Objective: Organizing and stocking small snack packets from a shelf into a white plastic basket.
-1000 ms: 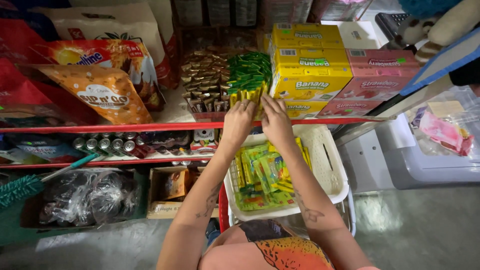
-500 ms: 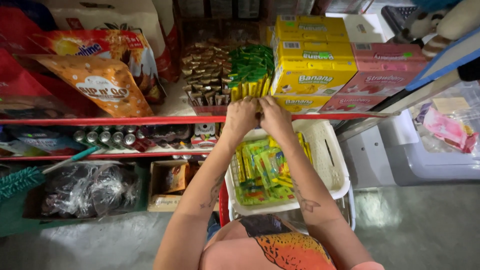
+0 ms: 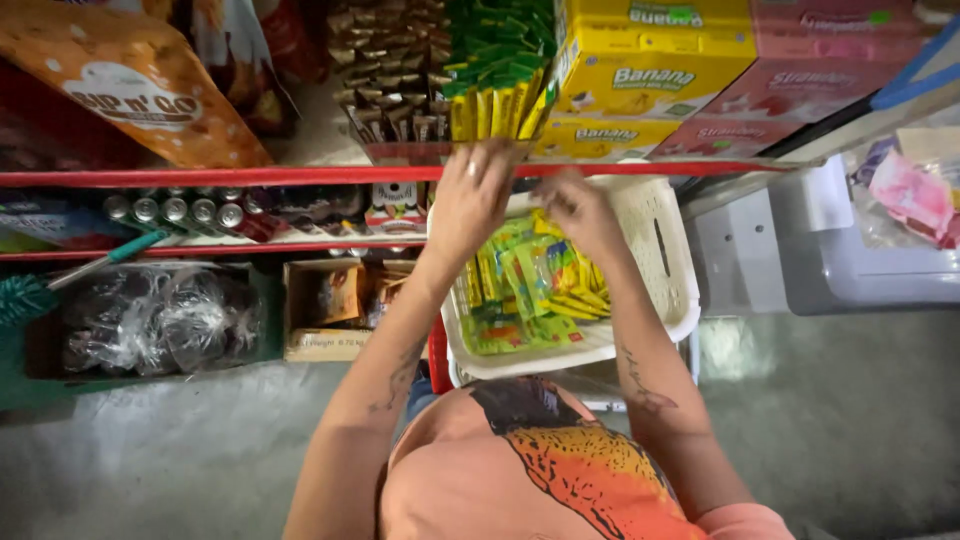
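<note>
At the front edge of the red shelf (image 3: pixel 250 176), the left hand (image 3: pixel 470 195) is raised with fingers spread and partly curled, fingertips touching the lower ends of the yellow-and-green sachets (image 3: pixel 495 105) standing upright in a row — whether it actually grips one cannot be told. Just beside that row on the left stand brown sachets (image 3: pixel 395 75); on the right sit yellow cartons (image 3: pixel 640 75) and pink cartons (image 3: pixel 770 95).

The right hand (image 3: pixel 580 210) is lower, over the white plastic basket (image 3: pixel 665 250), fingers bent loosely; its grip is not visible — it hovers at or just above the loose green-and-yellow packets (image 3: pixel 525 285) piled inside the basket.

Below the red shelf, a row of cans (image 3: pixel 175 210) lies on a lower shelf. An orange snack bag (image 3: pixel 135 85) lies at upper left. A cardboard box (image 3: pixel 325 310) stands on the floor.
</note>
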